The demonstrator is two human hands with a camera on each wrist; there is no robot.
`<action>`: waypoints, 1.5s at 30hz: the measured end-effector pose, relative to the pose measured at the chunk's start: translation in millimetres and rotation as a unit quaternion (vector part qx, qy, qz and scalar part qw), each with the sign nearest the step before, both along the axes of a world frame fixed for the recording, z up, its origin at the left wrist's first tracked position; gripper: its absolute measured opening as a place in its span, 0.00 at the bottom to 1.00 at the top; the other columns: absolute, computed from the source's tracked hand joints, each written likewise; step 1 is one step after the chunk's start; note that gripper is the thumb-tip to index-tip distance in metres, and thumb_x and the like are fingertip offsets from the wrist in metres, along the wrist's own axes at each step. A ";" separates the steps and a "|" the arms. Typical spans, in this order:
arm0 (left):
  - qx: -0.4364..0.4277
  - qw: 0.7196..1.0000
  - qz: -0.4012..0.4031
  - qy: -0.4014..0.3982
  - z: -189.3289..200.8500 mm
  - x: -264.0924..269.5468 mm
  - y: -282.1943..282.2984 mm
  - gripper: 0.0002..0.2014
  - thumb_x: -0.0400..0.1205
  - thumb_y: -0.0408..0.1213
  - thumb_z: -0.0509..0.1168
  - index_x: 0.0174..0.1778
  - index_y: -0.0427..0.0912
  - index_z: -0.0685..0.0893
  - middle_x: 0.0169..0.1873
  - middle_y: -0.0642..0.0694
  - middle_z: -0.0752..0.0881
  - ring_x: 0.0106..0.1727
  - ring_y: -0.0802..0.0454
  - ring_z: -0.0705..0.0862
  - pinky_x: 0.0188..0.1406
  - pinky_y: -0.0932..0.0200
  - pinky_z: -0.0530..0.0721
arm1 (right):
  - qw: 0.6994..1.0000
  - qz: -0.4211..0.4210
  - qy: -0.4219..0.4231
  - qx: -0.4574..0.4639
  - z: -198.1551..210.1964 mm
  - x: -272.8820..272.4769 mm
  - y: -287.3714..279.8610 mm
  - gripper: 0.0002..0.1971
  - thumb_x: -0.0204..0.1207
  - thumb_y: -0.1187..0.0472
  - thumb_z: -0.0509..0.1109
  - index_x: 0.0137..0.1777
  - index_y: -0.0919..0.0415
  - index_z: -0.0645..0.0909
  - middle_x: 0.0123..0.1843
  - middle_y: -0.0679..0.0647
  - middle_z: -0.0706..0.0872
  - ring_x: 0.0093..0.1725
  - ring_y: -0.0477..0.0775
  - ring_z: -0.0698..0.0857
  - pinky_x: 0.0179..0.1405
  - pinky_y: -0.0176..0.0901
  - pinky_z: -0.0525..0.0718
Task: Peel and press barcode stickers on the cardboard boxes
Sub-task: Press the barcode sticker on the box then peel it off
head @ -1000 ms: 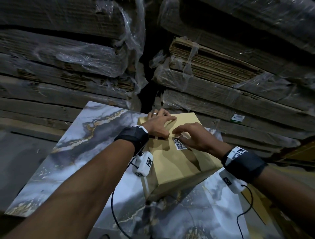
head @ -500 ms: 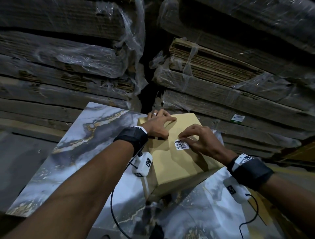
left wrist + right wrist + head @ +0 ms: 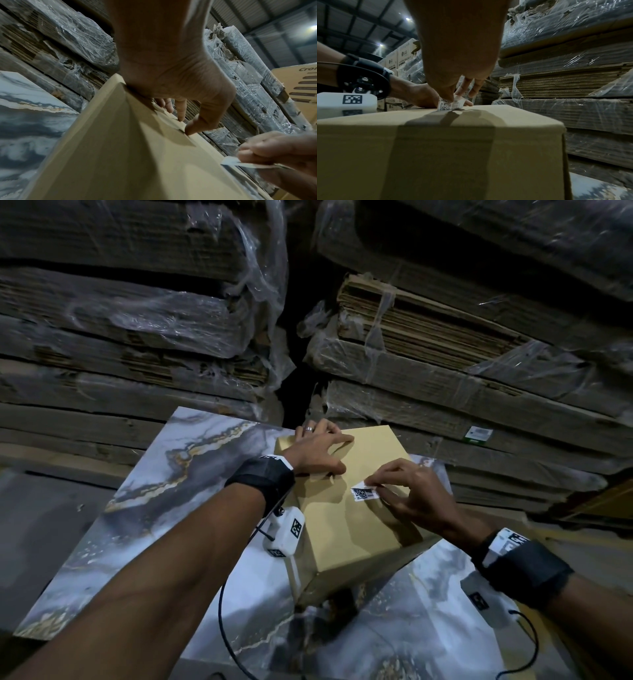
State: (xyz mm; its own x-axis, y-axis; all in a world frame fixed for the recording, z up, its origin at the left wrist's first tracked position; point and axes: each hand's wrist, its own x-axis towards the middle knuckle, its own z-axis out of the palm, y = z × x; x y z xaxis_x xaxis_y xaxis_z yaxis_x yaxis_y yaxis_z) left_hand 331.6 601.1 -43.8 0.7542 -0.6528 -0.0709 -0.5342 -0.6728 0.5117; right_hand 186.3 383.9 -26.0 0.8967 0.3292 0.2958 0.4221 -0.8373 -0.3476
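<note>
Mid-frame on the cardboard box (image 3: 346,518), your right hand (image 3: 416,498) pinches the barcode sticker (image 3: 364,493) while your left hand (image 3: 317,451), fingers spread, presses the top.

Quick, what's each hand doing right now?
Left hand: open, fingers spread and pressing on the cardboard box, holding nothing.
Right hand: pinching the barcode sticker at the box top.

A cardboard box (image 3: 346,529) rests on marbled slabs (image 3: 164,494).

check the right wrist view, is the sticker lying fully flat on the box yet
No, the sticker stands up off the box, pinched by the right hand.
</note>
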 end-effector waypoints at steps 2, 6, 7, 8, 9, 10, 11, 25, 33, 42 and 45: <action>0.002 1.000 -0.002 -0.004 -0.1 0.9 0.8 0.44 0.61 0.58 0.65 0.80 0.64 0.73 0.69 0.52 0.67 0.68 0.47 0.64 0.69 0.48 0.56 | 1.000 0.016 -0.022 -0.015 -1.0 -0.8 1.7 0.13 0.79 0.59 0.76 0.63 0.50 0.91 0.58 0.50 0.90 0.56 0.46 0.87 0.54 0.45 0.89; 0.001 1.000 -0.006 -0.013 -0.4 0.2 1.2 0.44 0.61 0.59 0.64 0.80 0.64 0.73 0.68 0.52 0.67 0.67 0.48 0.64 0.73 0.44 0.58 | 0.995 0.048 -0.071 -0.054 -5.6 -5.1 5.5 0.20 0.77 0.65 0.78 0.69 0.58 0.87 0.71 0.55 0.87 0.64 0.53 0.87 0.59 0.50 0.90; 0.000 1.000 -0.007 -0.015 -1.3 0.0 1.2 0.44 0.62 0.59 0.64 0.80 0.64 0.73 0.68 0.52 0.67 0.67 0.48 0.64 0.72 0.44 0.58 | 0.996 0.033 -0.071 -0.047 -4.4 -6.2 5.3 0.22 0.77 0.65 0.78 0.72 0.57 0.85 0.77 0.55 0.82 0.65 0.52 0.86 0.60 0.47 0.88; 0.001 1.000 -0.008 -0.018 -2.0 -0.2 1.1 0.44 0.62 0.60 0.64 0.80 0.64 0.73 0.68 0.52 0.67 0.67 0.47 0.64 0.73 0.44 0.58 | 0.997 0.009 -0.064 -0.036 -1.8 -6.3 4.8 0.24 0.77 0.65 0.77 0.74 0.56 0.83 0.80 0.53 0.79 0.67 0.51 0.85 0.61 0.45 0.87; 0.004 1.000 -0.010 -0.021 -2.4 -0.3 0.9 0.43 0.63 0.60 0.63 0.81 0.64 0.72 0.68 0.52 0.67 0.68 0.47 0.64 0.73 0.44 0.57 | 0.998 -0.016 -0.053 -0.025 0.4 -4.9 3.6 0.26 0.77 0.64 0.77 0.76 0.54 0.81 0.80 0.52 0.78 0.68 0.52 0.84 0.62 0.47 0.87; 0.012 1.000 -0.015 -0.025 -2.4 -0.4 0.7 0.43 0.64 0.60 0.62 0.81 0.63 0.72 0.69 0.52 0.67 0.69 0.46 0.63 0.72 0.44 0.56 | 0.999 -0.035 -0.036 -0.018 1.9 -2.9 2.2 0.27 0.76 0.63 0.77 0.76 0.53 0.80 0.79 0.51 0.79 0.70 0.53 0.83 0.65 0.51 0.86; 0.021 0.999 -0.021 -0.030 -2.5 -0.4 0.2 0.43 0.65 0.61 0.61 0.82 0.63 0.71 0.70 0.51 0.67 0.70 0.44 0.63 0.73 0.44 0.56 | 0.999 -0.044 -0.015 -0.020 2.7 0.1 0.9 0.27 0.75 0.61 0.76 0.76 0.52 0.81 0.77 0.50 0.80 0.72 0.54 0.82 0.67 0.55 0.85; 0.098 0.981 -0.074 -0.152 -11.1 -6.6 2.3 0.41 0.75 0.63 0.48 0.87 0.56 0.61 0.85 0.47 0.60 0.83 0.41 0.57 0.82 0.40 0.53 | 0.993 0.016 0.085 -0.079 12.9 19.7 17.8 0.15 0.72 0.59 0.72 0.59 0.52 0.89 0.50 0.45 0.88 0.48 0.49 0.80 0.48 0.45 0.79; 0.102 0.978 -0.071 -0.168 -10.4 -8.4 2.2 0.41 0.75 0.64 0.48 0.87 0.56 0.61 0.84 0.47 0.60 0.82 0.42 0.58 0.80 0.40 0.55 | 0.990 -0.037 0.067 -0.117 6.7 16.1 20.9 0.16 0.83 0.60 0.69 0.69 0.55 0.84 0.56 0.54 0.89 0.56 0.55 0.83 0.53 0.54 0.83; 0.092 0.980 -0.064 -0.164 -13.3 -7.2 1.7 0.40 0.75 0.64 0.49 0.87 0.57 0.61 0.84 0.49 0.61 0.82 0.42 0.57 0.80 0.40 0.53 | 0.992 -0.033 0.045 -0.114 6.0 8.1 12.4 0.13 0.82 0.59 0.70 0.65 0.54 0.86 0.54 0.54 0.90 0.52 0.55 0.86 0.50 0.51 0.85; 0.087 0.981 -0.063 -0.164 -14.7 -7.0 2.5 0.40 0.76 0.65 0.49 0.87 0.57 0.62 0.84 0.49 0.61 0.82 0.42 0.57 0.80 0.39 0.53 | 0.993 -0.036 0.025 -0.112 3.4 1.4 14.0 0.13 0.81 0.58 0.71 0.64 0.55 0.87 0.54 0.56 0.90 0.50 0.57 0.87 0.48 0.51 0.85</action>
State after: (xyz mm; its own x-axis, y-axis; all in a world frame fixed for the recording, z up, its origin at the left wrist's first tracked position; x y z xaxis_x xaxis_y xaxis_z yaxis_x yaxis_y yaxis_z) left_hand 324.6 603.5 -58.5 0.6690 -0.7420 0.0437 -0.7356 -0.6525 0.1823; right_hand 187.8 397.9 -22.5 0.9318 0.3165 0.1776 0.3457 -0.9230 -0.1689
